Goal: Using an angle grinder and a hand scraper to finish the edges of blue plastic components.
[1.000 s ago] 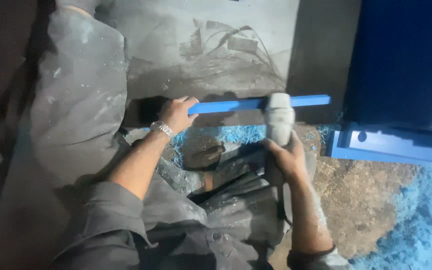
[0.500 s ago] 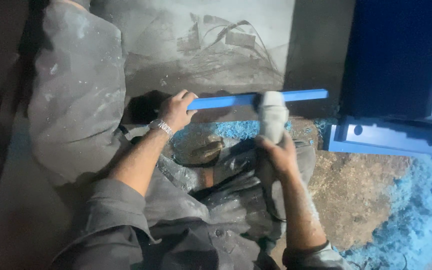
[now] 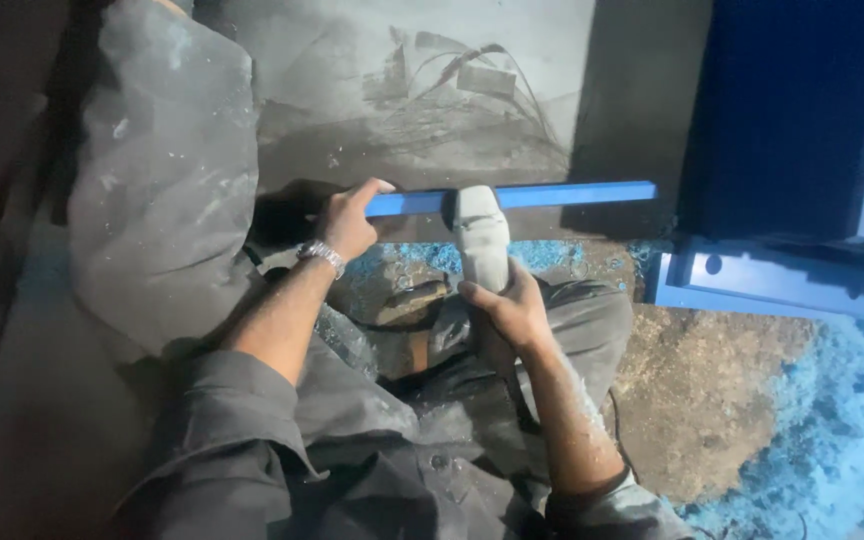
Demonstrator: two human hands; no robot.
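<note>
Left hand (image 3: 347,222) pins blue bar (image 3: 552,194) horizontal above lap. Right hand (image 3: 512,315) wraps grey tool (image 3: 480,238), head on bar mid-span. Risks: tool skids toward left fingers; bar twists in one-handed hold.

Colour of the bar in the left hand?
Bright blue bar, held by the left hand; head view.
</note>
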